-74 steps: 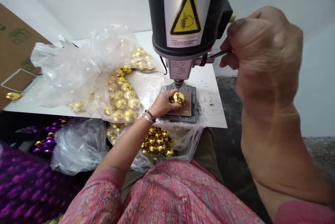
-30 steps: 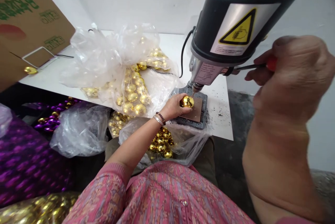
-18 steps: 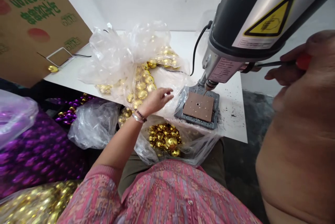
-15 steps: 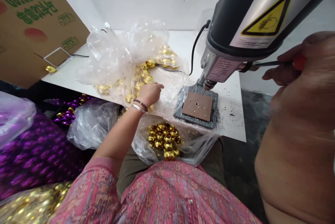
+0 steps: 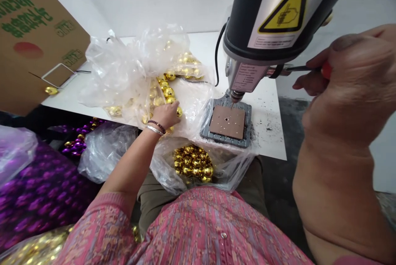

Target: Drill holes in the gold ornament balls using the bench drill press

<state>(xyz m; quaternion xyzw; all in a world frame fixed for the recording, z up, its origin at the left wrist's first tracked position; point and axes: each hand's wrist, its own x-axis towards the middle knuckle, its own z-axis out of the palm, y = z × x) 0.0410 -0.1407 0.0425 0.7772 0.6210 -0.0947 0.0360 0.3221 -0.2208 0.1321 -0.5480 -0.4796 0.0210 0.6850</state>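
My left hand (image 5: 167,115) is closed beside the gold balls on the white table, its fingertips on a shiny gold ball (image 5: 179,111). More gold balls (image 5: 168,91) lie just beyond it, partly under a clear plastic bag (image 5: 108,67). My right hand (image 5: 355,67) is wrapped round the red-tipped lever (image 5: 326,69) of a drill press (image 5: 247,46). Below its drill bit (image 5: 232,105), a brown square block (image 5: 228,122) with a hole lies on the grey base (image 5: 204,131), apart from the bit.
Another clear bag of gold balls (image 5: 193,164) hangs at the table's front edge over my lap. Dark shavings dot the white table (image 5: 272,141). A cardboard box (image 5: 34,46) stands at left. Bags of purple balls (image 5: 40,190) and gold balls (image 5: 40,248) are at lower left.
My left hand has moved slightly down and left, its fingers curling in at a gold ball. My right hand stays on the lever. The view has shifted a little.
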